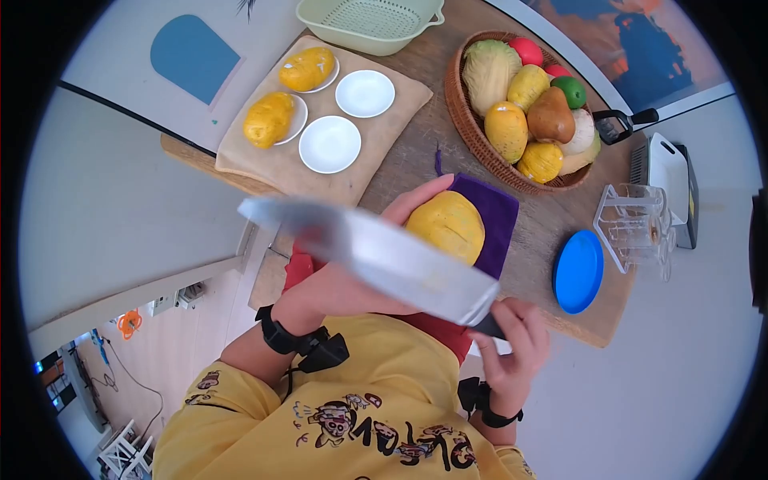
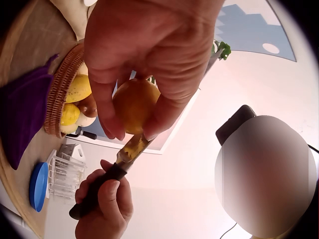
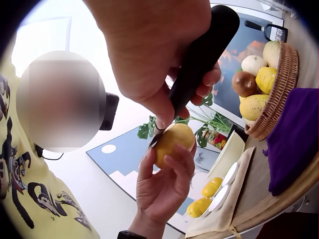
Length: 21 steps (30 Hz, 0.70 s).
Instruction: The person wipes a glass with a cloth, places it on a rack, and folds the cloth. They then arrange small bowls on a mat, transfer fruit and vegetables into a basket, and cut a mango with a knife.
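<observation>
My left hand (image 1: 400,214) holds a round yellow fruit (image 1: 448,226) up off the table, fingers and thumb curled round it. In the left wrist view, that left hand (image 2: 132,124) pinches the fruit (image 2: 134,104) from above. My right hand (image 1: 512,336) grips the black handle (image 3: 199,59) of a large knife. The broad blade (image 1: 376,256) crosses in front of my left hand, blurred, and its edge meets the fruit (image 3: 172,142). A purple cloth (image 1: 496,216) lies on the wooden table (image 1: 416,152) beneath.
A wicker basket (image 1: 460,112) of mixed fruit stands at the back right. A beige mat (image 1: 376,152) carries several white plates, two with yellow fruit (image 1: 268,120). A green colander (image 1: 368,24), a blue lid (image 1: 578,272) and a clear glass rack (image 1: 636,228) are nearby.
</observation>
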Each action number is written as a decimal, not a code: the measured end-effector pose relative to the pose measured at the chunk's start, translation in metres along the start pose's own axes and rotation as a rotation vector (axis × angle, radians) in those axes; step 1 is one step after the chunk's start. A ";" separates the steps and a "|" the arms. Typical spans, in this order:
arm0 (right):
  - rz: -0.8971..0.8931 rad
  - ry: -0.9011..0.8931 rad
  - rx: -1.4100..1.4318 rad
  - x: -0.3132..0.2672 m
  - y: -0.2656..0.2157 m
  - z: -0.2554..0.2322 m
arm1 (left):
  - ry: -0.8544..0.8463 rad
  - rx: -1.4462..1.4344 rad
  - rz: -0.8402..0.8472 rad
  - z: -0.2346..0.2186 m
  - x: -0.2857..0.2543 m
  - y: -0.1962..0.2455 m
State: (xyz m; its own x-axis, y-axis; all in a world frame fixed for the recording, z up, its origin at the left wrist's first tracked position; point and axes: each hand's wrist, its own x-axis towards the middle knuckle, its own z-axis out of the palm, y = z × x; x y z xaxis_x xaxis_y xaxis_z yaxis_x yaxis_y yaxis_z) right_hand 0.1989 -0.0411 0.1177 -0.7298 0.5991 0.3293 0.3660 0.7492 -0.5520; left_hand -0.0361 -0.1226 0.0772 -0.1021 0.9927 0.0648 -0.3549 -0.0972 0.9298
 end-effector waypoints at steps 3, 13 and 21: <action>0.008 -0.013 0.036 0.000 0.000 0.001 | 0.022 -0.035 -0.050 0.001 0.005 -0.001; 0.057 0.048 0.028 -0.008 0.015 -0.008 | -0.039 -0.037 -0.022 0.016 0.010 -0.007; 0.165 0.200 0.016 -0.021 0.031 -0.007 | -0.027 -0.205 -0.099 0.030 0.010 -0.004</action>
State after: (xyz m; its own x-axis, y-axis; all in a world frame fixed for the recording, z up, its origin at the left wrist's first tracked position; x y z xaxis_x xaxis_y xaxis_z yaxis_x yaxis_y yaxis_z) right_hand 0.2294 -0.0287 0.0996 -0.5321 0.7577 0.3777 0.4599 0.6333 -0.6225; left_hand -0.0080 -0.1105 0.0852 -0.0335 0.9994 -0.0110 -0.5434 -0.0090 0.8394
